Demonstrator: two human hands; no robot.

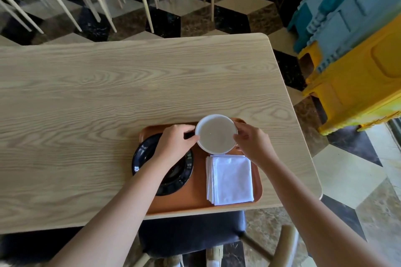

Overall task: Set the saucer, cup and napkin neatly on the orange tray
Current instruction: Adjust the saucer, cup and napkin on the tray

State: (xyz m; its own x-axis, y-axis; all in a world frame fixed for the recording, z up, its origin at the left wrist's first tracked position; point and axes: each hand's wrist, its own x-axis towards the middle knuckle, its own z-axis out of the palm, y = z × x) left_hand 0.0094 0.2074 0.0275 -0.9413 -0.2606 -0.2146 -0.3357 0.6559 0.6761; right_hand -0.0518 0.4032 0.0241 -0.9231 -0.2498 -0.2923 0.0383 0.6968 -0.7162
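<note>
Hands meet at the round white cup over the far right corner of the rectangular orange plastic tray, the left hand and right hand each gripping its rim from one side. The glossy black round saucer overhangs the tray's left edge. The folded white cloth napkin lies in the tray's near right corner on the light wooden table.

Wooden table; orange tray at near edge.
</note>
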